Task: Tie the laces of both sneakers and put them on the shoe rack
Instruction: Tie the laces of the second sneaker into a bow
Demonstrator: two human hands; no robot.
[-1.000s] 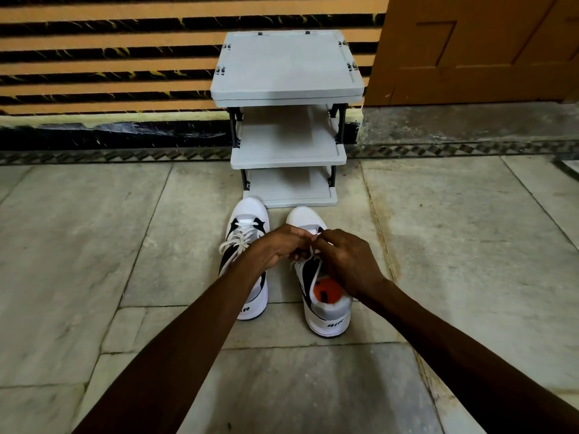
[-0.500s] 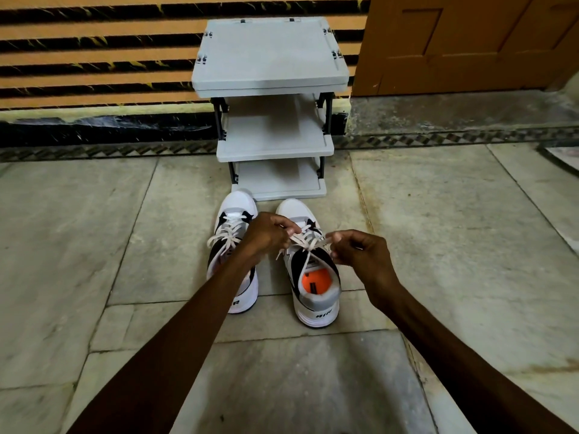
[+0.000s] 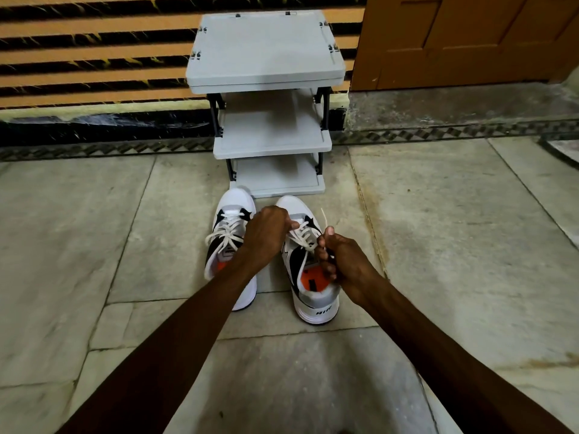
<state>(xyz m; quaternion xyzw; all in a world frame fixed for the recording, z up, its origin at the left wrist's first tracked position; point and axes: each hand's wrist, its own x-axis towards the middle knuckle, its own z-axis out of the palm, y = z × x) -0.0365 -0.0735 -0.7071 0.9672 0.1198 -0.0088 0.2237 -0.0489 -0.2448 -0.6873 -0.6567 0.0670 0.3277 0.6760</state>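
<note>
Head view shows two white sneakers side by side on the stone floor [image 3: 94, 230], just in front of the grey shoe rack [image 3: 266, 51], whose three shelves carry no shoes. The left hand [image 3: 266, 236] is closed over one lace end above the right sneaker [image 3: 308, 255], near the top of its lacing. The right hand [image 3: 341, 261] is fisted around the other end, whose tip pokes up past the thumb. The left sneaker [image 3: 230, 233] sits close beside it, with lace loops spilling over its left side; whether its knot is finished cannot be told from here.

The step in hand looks like pulling the first cross of the right sneaker's laces snug. To do it well, the person should draw both ends outward with equal tension, keep the cross low against the tongue, and hold that tension with one hand while the other forms the first loop. Uneven pulls would leave one end short.

Both sneakers lie with their long axes running away from the person, toes toward the rack, heels and orange insoles nearest the camera. Lifted straight ahead, they would go onto a shelf toe-first without turning.
</note>
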